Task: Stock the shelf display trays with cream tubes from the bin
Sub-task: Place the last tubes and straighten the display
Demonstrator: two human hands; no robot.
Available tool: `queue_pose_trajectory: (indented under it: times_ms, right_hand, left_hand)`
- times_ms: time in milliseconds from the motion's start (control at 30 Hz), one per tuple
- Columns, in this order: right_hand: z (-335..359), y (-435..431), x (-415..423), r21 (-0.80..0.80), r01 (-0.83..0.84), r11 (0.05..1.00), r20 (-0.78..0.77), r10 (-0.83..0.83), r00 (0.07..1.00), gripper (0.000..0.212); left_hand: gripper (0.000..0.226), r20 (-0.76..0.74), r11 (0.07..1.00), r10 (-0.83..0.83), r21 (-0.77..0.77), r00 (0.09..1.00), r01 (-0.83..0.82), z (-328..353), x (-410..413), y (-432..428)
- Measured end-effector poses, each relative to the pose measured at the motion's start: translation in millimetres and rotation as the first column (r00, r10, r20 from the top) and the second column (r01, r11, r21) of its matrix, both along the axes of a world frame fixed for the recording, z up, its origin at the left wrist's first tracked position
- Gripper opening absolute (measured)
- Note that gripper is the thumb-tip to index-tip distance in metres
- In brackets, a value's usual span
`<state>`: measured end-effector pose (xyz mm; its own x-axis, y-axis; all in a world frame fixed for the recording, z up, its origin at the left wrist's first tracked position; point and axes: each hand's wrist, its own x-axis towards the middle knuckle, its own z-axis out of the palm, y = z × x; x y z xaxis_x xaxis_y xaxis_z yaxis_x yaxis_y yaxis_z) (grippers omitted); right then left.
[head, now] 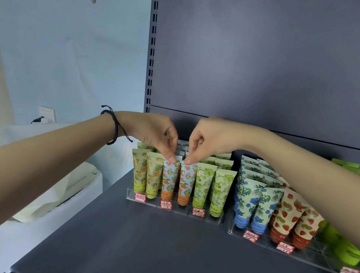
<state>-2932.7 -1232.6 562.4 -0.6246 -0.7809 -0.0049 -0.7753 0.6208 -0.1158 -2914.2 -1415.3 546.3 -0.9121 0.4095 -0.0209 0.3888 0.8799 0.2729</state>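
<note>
The left hand [151, 132] pinches the crimped top of the left orange-print tube [168, 178] between thumb and fingertip. The right hand [209, 138] pinches the top of its neighbour, the right orange-print tube [185, 182]. Both tubes stand cap down in the front row of the left tray [178, 210], in the middle lanes, on the shelf [145, 241].

The rows are tightly packed and the tubes lean on each other. A sideways tug could tip the pineapple tubes [139, 172] on the left or the lime tubes [203, 181] on the right, and a hard push down could slide the light clear tray or knock the price labels [166, 205] on its front lip. A pinch on the thin crimp alone gives little hold, so a tube may slip or twist in its lane.

To the far left, off the shelf, lie a white bag [52, 191] and a wall socket [47, 113]; I cannot tell whether the bin is there. A dark bracelet [113, 120] sits on the left wrist. To the right, the right forearm crosses just above the right tray [320, 260], with its blue-flower tubes [245, 197] and strawberry tubes [287, 211]; a dropped arm would likely brush their tops.
</note>
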Motion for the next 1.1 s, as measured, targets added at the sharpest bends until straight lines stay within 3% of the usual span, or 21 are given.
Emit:
queue_pose_trajectory:
  times_ms: [200,433,567,733,1100]
  right_hand:
    - [-8,-6,0,0.045,-0.002,0.999,-0.030,0.004,1.000,0.017]
    - [-4,-6,1,0.042,0.004,0.999,-0.031,-0.003,1.000,0.022]
    - [8,10,0,0.032,0.026,0.999,-0.033,-0.025,0.999,0.023]
    - [3,22,-2,0.103,0.050,0.993,-0.004,-0.050,0.999,0.020]
    - [2,14,0,0.163,0.047,0.986,0.008,-0.049,0.999,0.024]
  left_hand:
    - [0.014,0.017,0.999,-0.025,0.039,1.000,0.025,0,2,1]
    - [0.019,0.019,1.000,-0.018,-0.010,1.000,0.018,1,5,2]
    - [0.029,0.053,0.997,0.003,-0.079,0.999,0.001,9,8,-7]
    - [0.023,0.125,0.983,0.067,-0.176,0.990,-0.044,12,13,-18]
    - [0.015,0.119,0.991,0.013,-0.135,0.993,0.003,4,5,-24]
